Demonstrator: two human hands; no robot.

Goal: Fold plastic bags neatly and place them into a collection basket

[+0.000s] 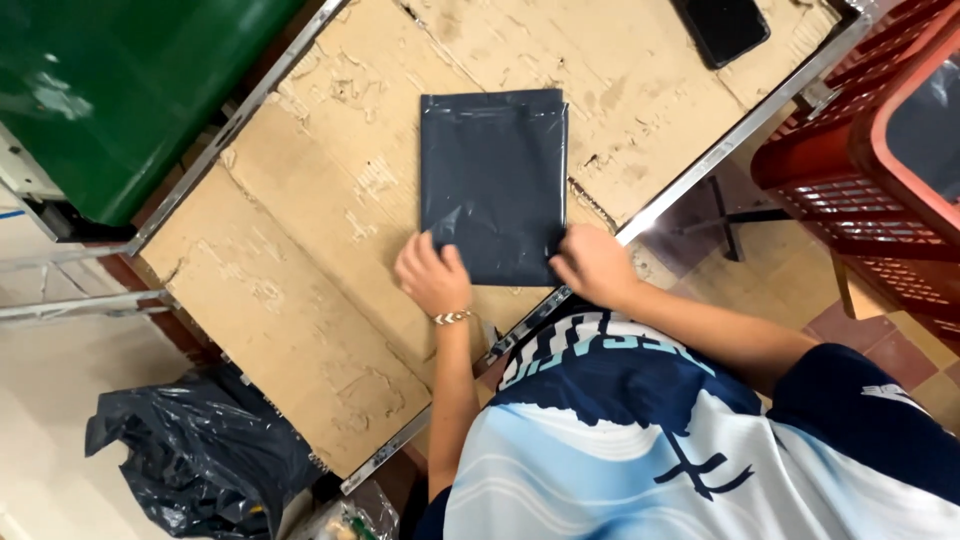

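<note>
Dark grey plastic mailer bag is pinned flat at its two near corners: the left hand is pressed on one corner with fingers together, the right hand on the other. Its long axis runs away from both hands, across the cardboard-covered bench. A black phone lies at the far edge.

Both arms reach forward; left hand and right hand lie palm-down, fingers bent
</note>
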